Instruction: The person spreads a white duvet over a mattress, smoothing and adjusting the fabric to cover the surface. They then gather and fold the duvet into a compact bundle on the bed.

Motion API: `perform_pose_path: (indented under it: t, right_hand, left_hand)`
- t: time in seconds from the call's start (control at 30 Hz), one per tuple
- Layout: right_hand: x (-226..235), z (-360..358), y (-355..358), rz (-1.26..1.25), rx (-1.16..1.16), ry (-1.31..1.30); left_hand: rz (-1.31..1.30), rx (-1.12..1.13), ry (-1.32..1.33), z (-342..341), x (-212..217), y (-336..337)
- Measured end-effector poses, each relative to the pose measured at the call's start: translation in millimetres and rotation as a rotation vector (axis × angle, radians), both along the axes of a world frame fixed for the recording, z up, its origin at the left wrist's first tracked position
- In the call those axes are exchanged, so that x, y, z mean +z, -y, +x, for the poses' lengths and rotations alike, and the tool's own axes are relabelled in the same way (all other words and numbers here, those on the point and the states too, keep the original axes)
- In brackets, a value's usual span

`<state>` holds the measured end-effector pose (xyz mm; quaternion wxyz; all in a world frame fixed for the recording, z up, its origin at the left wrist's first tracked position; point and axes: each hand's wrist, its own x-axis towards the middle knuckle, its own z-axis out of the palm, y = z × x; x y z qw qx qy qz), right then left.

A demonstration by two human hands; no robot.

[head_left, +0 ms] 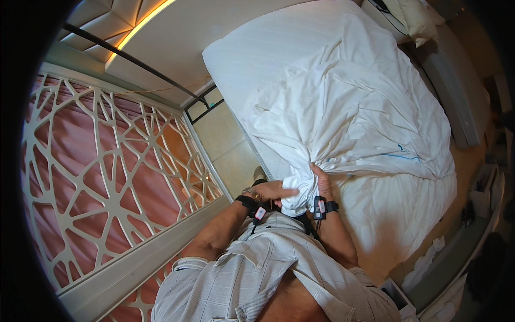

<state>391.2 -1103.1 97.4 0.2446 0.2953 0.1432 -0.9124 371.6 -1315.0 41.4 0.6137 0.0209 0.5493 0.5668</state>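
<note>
Fingers of the right hand (324, 185), centre of the frame, mostly hidden by bunched white fabric (304, 188). Fingertips of the left hand (268, 190) blurred. Pink cloth curtain (78, 170), left, partly covered by the white branching lattice screen (112, 204). Dark objects (485, 263), far right, too dim to identify.

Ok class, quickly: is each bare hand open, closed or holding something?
Left hand: at the crumpled white cloth; grip cannot be told.
Right hand: closed, holding that cloth.

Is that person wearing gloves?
No, the left hand and the right hand at the white sheet are both bare.
</note>
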Motion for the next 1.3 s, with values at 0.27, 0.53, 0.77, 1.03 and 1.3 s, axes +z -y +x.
perform_pose_path:
  t: [0.27,0.53,0.77,1.03,1.3]
  right_hand:
    - [-19,10,4,0.070,-0.080,0.030]
    - [-14,5,-3,-0.002,0.022,-0.058]
    - [3,-8,-1,0.156,-0.214,0.014]
    - [-20,-11,-8,0.082,-0.245,-0.046]
    - [-5,-7,-4,-0.007,-0.091,0.011]
  left_hand:
    - [0.130,0.451,0.309,-25,-34,-15]
    - [0.322,0.584,0.376,-27,-36,-25]
    - [0.276,0.656,0.321,-16,-34,5]
    - [0.364,0.682,0.337,-6,-12,11]
    - [0.371,0.610,0.315,-4,-2,8]
